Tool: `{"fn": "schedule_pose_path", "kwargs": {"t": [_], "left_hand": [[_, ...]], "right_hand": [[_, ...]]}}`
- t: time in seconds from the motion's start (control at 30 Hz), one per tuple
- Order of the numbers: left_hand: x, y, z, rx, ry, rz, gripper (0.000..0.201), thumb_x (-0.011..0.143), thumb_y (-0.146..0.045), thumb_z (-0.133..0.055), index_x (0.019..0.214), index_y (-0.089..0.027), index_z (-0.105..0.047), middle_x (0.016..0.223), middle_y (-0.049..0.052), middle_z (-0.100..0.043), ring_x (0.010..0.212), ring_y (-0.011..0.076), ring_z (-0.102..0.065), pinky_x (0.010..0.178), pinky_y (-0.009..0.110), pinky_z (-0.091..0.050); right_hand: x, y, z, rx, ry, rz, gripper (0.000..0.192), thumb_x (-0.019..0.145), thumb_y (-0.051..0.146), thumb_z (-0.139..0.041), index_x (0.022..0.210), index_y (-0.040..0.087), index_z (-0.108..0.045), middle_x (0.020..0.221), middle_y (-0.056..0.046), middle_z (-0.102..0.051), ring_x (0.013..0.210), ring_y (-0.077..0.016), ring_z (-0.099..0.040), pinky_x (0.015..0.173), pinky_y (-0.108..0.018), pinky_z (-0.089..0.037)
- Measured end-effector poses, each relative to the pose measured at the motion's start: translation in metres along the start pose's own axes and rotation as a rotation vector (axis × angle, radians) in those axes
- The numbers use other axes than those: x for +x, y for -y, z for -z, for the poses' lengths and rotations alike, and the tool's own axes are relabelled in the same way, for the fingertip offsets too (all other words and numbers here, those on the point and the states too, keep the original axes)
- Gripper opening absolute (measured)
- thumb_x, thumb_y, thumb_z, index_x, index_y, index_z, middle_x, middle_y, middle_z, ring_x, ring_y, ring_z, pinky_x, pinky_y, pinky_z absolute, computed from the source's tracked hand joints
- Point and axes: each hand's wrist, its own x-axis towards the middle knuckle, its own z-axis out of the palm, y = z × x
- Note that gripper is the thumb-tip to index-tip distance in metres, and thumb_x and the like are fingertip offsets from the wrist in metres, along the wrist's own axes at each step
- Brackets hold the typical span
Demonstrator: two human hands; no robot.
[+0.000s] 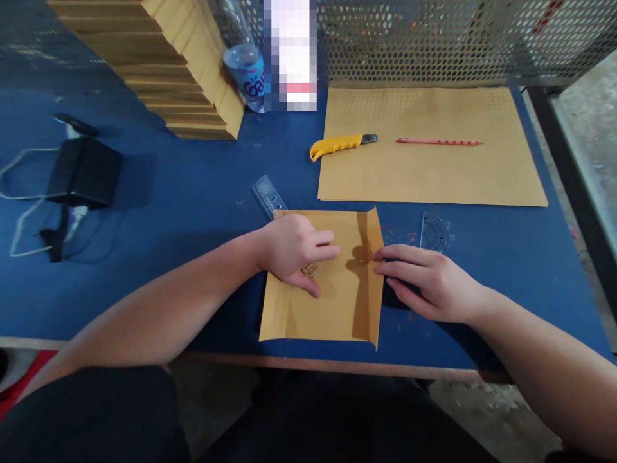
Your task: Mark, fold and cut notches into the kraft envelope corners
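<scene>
Brown paper sheet (322, 318), sides creased upward, left hand (297, 247) over a clear ruler (268, 194), grip unclear, right hand (434, 283) open, fingertips (379, 269) at the right flap (375, 308).

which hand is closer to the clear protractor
Right. The right hand is just on the near side of the protractor, fingertips at the brown sheet's flap. The left hand is farther off, to the protractor's left, over the clear ruler.

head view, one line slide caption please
Left grip over a clear ruler across creased brown card, right grip at its raised flap, yellow cutter and red pencil beyond.
</scene>
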Motion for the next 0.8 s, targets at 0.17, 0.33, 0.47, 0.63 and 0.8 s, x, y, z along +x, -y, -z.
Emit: {"fn": "schedule_pose_path", "kwargs": {"t": [0.17,0.33,0.47,0.63,0.8], "left_hand": [[0.000,-0.001,0.000,-0.003,0.024,0.012,0.078,0.092,-0.092,-0.047,0.107,-0.019,-0.070,0.080,0.003,-0.065,0.053,0.0165,-0.054,0.050,0.034,-0.034],[-0.002,0.000,-0.001,0.022,0.007,0.006,0.078,0.092,-0.092,-0.047,0.105,-0.018,-0.070,0.080,0.003,-0.067,0.052,0.0166,-0.056,0.050,0.034,-0.035],[0.003,-0.013,0.004,0.066,-0.066,0.041,0.083,0.093,-0.090,-0.050,0.118,-0.014,-0.070,0.081,0.003,-0.070,0.054,0.0177,-0.062,0.049,0.035,-0.039],[0.020,-0.057,0.015,0.041,0.053,0.114,0.089,0.086,-0.083,-0.070,0.137,-0.010,-0.063,0.100,0.007,-0.077,0.065,0.0219,-0.072,0.056,0.038,-0.053],[0.028,-0.085,0.018,-0.034,0.091,0.128,0.074,0.088,-0.062,-0.083,0.135,-0.007,-0.064,0.105,0.008,-0.075,0.080,0.0232,-0.074,0.066,0.038,-0.061]], "right_hand": [[-0.002,-0.003,-0.005,-0.091,0.026,0.018,0.029,0.096,0.008,-0.055,0.111,0.020,-0.077,0.126,-0.014,-0.075,0.114,-0.0249,-0.075,0.098,-0.040,-0.067],[-0.002,-0.004,-0.004,-0.104,0.018,-0.003,0.026,0.099,0.009,-0.055,0.108,0.020,-0.076,0.127,-0.013,-0.077,0.113,-0.0231,-0.077,0.096,-0.037,-0.068],[-0.001,-0.004,0.005,0.004,0.025,-0.022,0.031,0.101,0.008,-0.050,0.120,0.016,-0.073,0.138,-0.016,-0.073,0.128,-0.0227,-0.073,0.107,-0.034,-0.063],[0.006,-0.005,-0.001,-0.011,0.064,-0.038,0.051,0.101,0.020,-0.060,0.151,0.014,-0.056,0.167,-0.021,-0.048,0.149,-0.0300,-0.055,0.116,-0.040,-0.056],[0.017,-0.005,-0.015,-0.073,-0.063,-0.239,0.045,0.100,0.013,-0.055,0.144,0.018,-0.061,0.169,-0.020,-0.046,0.139,-0.0293,-0.065,0.101,-0.036,-0.065]]}}
